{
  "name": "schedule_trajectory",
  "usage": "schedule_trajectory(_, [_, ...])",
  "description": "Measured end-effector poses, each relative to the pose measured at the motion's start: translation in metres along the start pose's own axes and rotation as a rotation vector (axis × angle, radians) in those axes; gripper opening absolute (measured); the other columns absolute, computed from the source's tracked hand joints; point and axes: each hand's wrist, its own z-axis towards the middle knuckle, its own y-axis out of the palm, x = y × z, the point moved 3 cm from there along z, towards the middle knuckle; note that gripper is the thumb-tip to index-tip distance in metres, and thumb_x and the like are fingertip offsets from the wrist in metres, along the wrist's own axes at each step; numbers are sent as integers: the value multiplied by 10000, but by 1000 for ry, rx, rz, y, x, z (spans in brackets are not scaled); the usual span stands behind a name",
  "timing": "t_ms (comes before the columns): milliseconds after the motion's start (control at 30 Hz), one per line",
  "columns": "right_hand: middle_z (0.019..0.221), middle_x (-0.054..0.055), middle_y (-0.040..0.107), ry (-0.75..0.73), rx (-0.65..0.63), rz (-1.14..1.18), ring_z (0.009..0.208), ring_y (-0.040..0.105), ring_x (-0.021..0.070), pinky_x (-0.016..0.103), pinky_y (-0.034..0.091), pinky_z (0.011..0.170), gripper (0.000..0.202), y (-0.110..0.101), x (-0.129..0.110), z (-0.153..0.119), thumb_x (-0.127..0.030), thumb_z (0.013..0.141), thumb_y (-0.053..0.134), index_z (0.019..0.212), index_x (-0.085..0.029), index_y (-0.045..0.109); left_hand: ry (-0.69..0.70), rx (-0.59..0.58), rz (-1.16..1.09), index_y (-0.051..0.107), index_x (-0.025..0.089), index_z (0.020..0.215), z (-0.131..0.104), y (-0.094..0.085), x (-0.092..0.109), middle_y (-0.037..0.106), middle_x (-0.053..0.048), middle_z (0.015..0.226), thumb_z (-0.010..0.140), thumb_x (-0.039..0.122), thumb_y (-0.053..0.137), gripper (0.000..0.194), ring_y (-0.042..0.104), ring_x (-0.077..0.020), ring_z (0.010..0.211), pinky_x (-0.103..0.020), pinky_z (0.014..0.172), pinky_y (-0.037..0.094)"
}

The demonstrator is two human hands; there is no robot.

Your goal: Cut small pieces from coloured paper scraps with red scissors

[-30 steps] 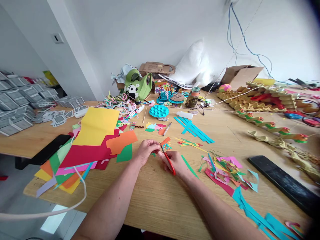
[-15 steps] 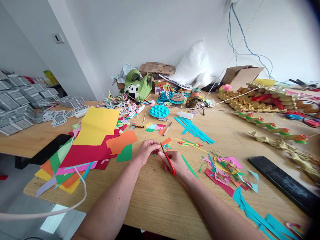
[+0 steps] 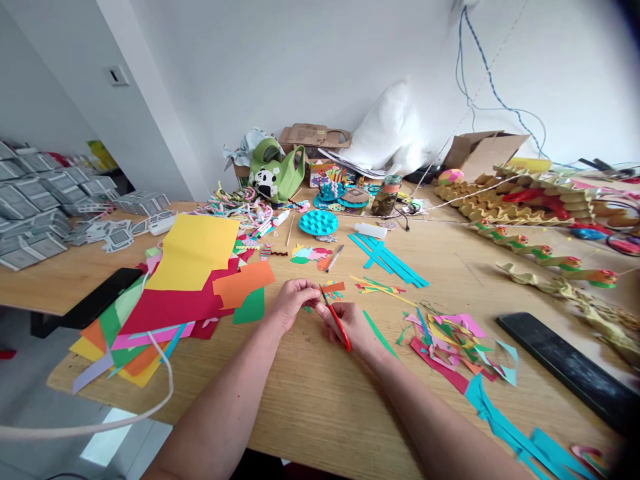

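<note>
My right hand [image 3: 353, 327] grips red-handled scissors [image 3: 339, 325], their blades angled up and left towards the fingertips of my other hand. My left hand [image 3: 293, 303] is closed in a pinch right at the blades. A short orange paper strip [image 3: 335, 287] juts out to the right from behind the blade tips and seems to be pinched by the left fingertips, though the fingers partly hide its end. Tiny coloured paper bits [image 3: 336, 295] lie on the table just under the strip. Thin yellow, green and red strips [image 3: 383, 287] are spread to the right.
Stacked coloured paper sheets [image 3: 195, 260] lie to the left. Right of my hands are a scrap pile [image 3: 455, 340], blue strips [image 3: 390, 260] and a black phone-like slab [image 3: 565, 363]. A pen [image 3: 335, 258], fish-like cutouts [image 3: 310, 254] and a blue round piece [image 3: 319, 223] are further back.
The orange strip has tipped from slanting up to the right to lying nearly level. Both hands and the scissors stay almost in place.
</note>
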Motion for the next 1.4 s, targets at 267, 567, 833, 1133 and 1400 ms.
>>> schedule_trajectory(267, [371, -6, 511, 0, -11, -18, 323, 381, 76, 195, 268, 360, 593, 0, 0, 0, -724, 746, 533, 514, -183, 463, 9, 14, 16, 607, 133, 608, 0, 1, 1, 592, 2, 567, 567, 216, 690, 124, 515, -93, 527, -226, 544, 394])
schedule_trajectory(567, [369, -6, 504, 10, -13, -14, 314, 373, 74, 199, 263, 354, 594, 0, -1, 0, -726, 739, 537, 506, -185, 456, 6, 15, 31, 605, 136, 611, 0, 0, 0, 588, 2, 559, 571, 218, 684, 121, 509, -94, 519, -229, 543, 393])
schedule_trajectory(833, [373, -9, 507, 8, 4, 15, 312, 378, 77, 199, 263, 348, 574, 0, 0, -1, -705, 745, 552, 515, -191, 445, -1, -23, 8, 598, 133, 613, -1, 3, 0, 565, 19, 553, 581, 244, 729, 174, 494, -80, 507, -225, 545, 401])
schedule_trajectory(1133, [370, -8, 509, -2, -21, 10, 314, 374, 76, 198, 265, 352, 581, 0, 1, 0, -707, 756, 540, 517, -183, 466, -10, -14, 8, 607, 134, 627, 0, 2, -2, 587, 9, 566, 574, 235, 722, 162, 503, -85, 514, -227, 549, 393])
schedule_trajectory(1400, [396, 2, 534, -13, -29, 20, 330, 398, 79, 195, 272, 361, 565, 0, 5, 0, -684, 776, 544, 537, -176, 484, -23, -46, 19, 604, 134, 626, -1, 3, -1, 574, 17, 561, 583, 225, 709, 146, 495, -81, 515, -226, 554, 380])
